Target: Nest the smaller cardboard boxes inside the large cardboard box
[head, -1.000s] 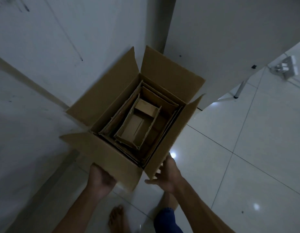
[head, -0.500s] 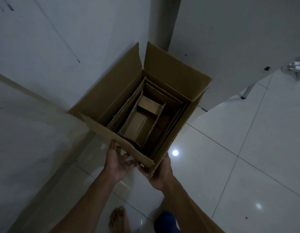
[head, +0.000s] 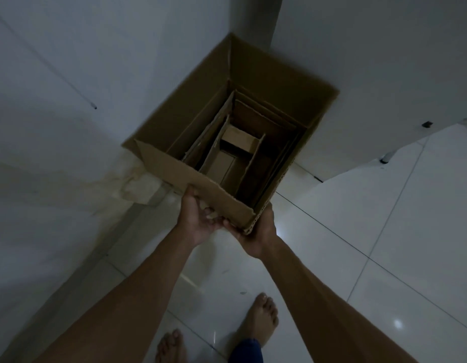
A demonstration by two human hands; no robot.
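Glossy white floor tiles with dark grout lines meet pale walls in a dim corner at 12 o'clock. One large cardboard box, flaps up, sits there, holding at least three smaller boxes nested one inside another. The left hand and right hand, at 6 o'clock of it, both grip its near corner. Two bare feet stand below.

We see a large box of matt brown corrugated cardboard, its cut edges ragged. The smaller boxes inside share that dull cardboard, while the floor tiles are glossy and smooth.
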